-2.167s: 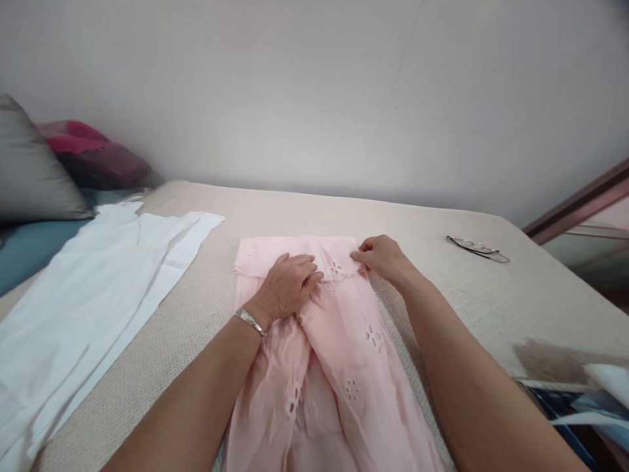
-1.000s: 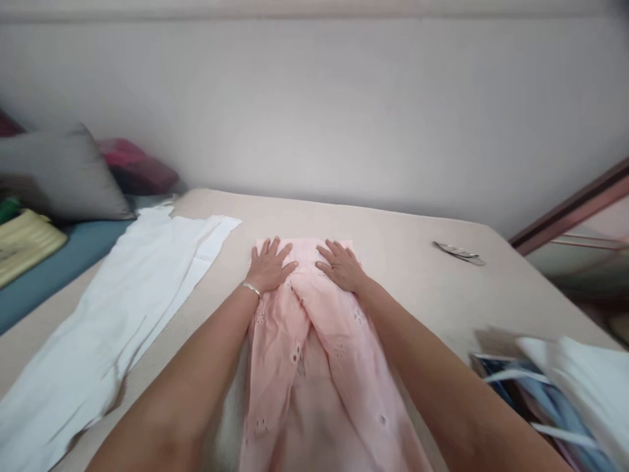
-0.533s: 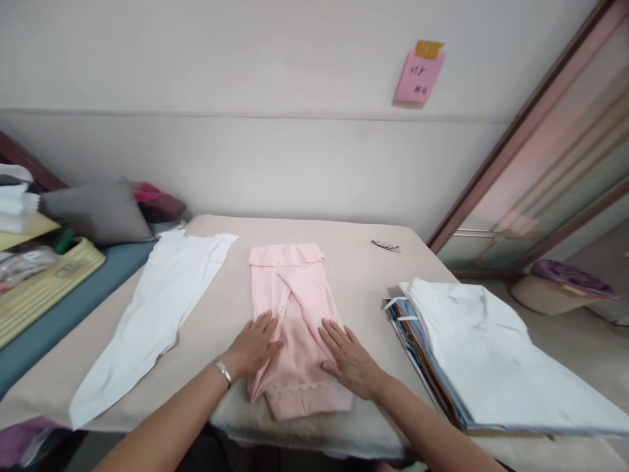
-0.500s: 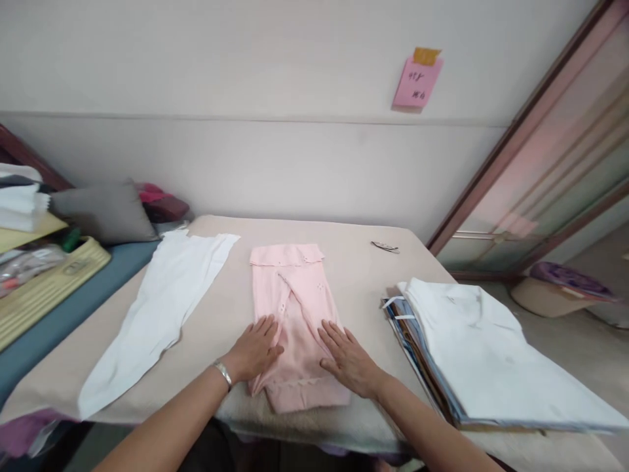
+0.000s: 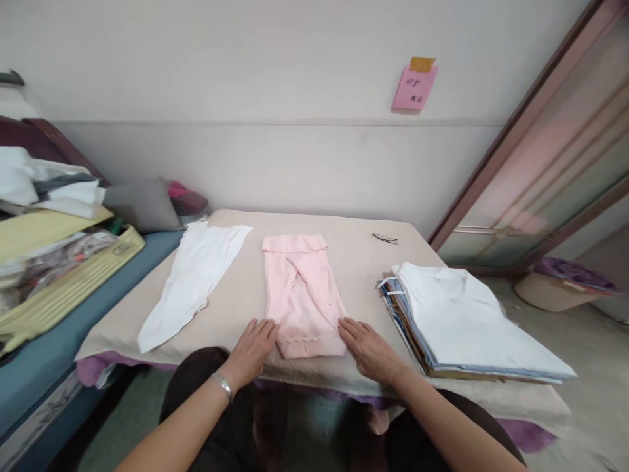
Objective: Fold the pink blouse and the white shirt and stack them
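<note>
Pink garment (image 5: 307, 298): lying folded on bench (image 5: 358, 265), six o'clock of view. Left hand (image 5: 251, 344), seven o'clock, and right hand (image 5: 367, 346), five o'clock: now flanking near corners, no longer mid-garment; smoothing apparently reaching near end. Fingers (image 5: 265, 328) extending flat, clamping nothing.

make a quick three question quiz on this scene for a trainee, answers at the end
1. True or false: the left hand and the right hand are at the near end of the pink garment, one on either side of it.
2. Multiple choice: what colour is the top piece of the stack of folded clothes?
a) brown
b) white
c) pink
3. Fill in the blank: the silvery bracelet is worn on the ____ wrist.

Key: 1. True. 2. b. 3. Left.
</note>
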A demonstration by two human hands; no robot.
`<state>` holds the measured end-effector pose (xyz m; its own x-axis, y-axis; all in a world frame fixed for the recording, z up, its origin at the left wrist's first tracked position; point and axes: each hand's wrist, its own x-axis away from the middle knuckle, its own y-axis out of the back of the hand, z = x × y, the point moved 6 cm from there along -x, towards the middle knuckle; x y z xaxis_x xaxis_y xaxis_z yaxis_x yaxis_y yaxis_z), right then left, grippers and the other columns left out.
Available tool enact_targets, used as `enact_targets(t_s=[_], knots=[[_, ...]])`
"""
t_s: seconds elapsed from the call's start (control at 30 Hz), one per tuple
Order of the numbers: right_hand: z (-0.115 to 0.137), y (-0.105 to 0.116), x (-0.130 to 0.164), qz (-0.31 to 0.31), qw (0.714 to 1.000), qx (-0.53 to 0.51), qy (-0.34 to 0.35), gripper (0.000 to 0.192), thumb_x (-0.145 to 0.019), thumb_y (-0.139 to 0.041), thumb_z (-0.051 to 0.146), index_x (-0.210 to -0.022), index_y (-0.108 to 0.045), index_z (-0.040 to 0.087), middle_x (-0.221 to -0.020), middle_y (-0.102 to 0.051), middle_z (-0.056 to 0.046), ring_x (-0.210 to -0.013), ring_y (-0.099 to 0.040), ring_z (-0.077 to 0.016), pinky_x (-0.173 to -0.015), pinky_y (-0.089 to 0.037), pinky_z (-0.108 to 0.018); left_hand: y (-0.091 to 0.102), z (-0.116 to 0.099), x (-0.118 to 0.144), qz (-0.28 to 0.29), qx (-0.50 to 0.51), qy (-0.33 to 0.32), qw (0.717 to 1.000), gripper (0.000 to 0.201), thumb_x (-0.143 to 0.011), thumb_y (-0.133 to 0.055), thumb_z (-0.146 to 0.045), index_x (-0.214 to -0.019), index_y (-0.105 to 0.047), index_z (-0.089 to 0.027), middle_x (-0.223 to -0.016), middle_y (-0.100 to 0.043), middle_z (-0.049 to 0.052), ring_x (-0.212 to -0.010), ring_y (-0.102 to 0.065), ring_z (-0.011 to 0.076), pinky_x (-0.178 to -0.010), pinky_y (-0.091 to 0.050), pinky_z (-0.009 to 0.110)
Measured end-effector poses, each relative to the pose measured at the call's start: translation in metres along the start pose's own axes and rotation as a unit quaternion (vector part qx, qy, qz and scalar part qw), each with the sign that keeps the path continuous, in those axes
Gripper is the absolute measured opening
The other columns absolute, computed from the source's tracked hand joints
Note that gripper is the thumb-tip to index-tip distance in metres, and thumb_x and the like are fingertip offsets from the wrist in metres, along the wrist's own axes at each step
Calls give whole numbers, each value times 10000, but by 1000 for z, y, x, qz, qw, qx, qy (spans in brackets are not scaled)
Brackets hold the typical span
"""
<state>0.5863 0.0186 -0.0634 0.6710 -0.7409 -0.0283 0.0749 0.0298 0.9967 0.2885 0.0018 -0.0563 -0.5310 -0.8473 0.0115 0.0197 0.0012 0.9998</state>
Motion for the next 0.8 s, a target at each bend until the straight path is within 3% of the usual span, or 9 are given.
enact_targets(t_s=[0.07,0.13,0.23,0.3,0.4,0.5,0.63,0.8], knots=[[3,-7,-3,-5,1000,5,0,672,-766,-488,28,-1435,-506,89,-1507,-482,-193,-1428,-388,-297,-1135,-372,-478,2,-5,-4,8,14,10,1000,841,-712,-501,17,-1508,-387,-229,-1407,-561,119,-1323,-489,287,-1171,-271,473],[4,-8,-5,-14,1000,5,-9,616,-796,-457,14,-1404,-527,89,-1465,-522,-192,-1385,-442,-289,-1087,-431,-463,10,2,-13,12,48,65,997,634,-795,-499,-47,-1395,-508,-249,-1232,-651,105,-1179,-584,277,-1062,-379,433],[4,-4,-9,-25,999,-2,-22,539,-826,-450,18,-1347,-563,101,-1420,-556,-178,-1344,-480,-276,-1055,-466,-435,26,37,-32,-14,127,250,960,277,-942,-428,-205,-1122,-637,-216,-1048,-705,113,-1014,-650,266,-885,-442,373],[3,0,-12,-28,999,-9,-30,453,-846,-461,37,-1266,-607,124,-1368,-588,-162,-1297,-513,-263,-1058,-463,-412,30,61,-49,-32,166,338,926,288,-979,-388,-273,-997,-664,-192,-1025,-719,132,-999,-659,265,-831,-436,351],[2,5,-18,-20,999,-22,-43,331,-850,-483,59,-1122,-647,154,-1251,-634,-132,-1188,-565,-246,-1023,-472,-376,17,78,-78,-22,196,361,912,304,-947,-471,-367,-841,-683,-176,-968,-734,137,-942,-671,253,-751,-420,321],[0,9,-23,-14,998,-33,-52,281,-842,-481,59,-1041,-645,170,-1142,-651,-107,-1102,-582,-234,-957,-481,-347,-7,81,-91,-8,223,375,900,245,-888,-544,-355,-783,-683,-182,-872,-737,103,-822,-673,221,-643,-378,300],[-4,10,-25,-12,997,-46,-56,266,-828,-477,55,-1003,-633,179,-1099,-645,-88,-1071,-575,-225,-930,-468,-332,-23,87,-84,-6,239,397,886,212,-873,-529,-299,-756,-669,-189,-817,-728,80,-769,-661,201,-600,-338,291],[-5,11,-27,-5,997,-47,-60,229,-839,-466,55,-943,-618,190,-1038,-634,-76,-1021,-571,-216,-866,-461,-303,-21,105,-68,-2,241,412,879,206,-867,-547,-305,-744,-661,-186,-848,-732,106,-800,-661,223,-625,-342,299]])
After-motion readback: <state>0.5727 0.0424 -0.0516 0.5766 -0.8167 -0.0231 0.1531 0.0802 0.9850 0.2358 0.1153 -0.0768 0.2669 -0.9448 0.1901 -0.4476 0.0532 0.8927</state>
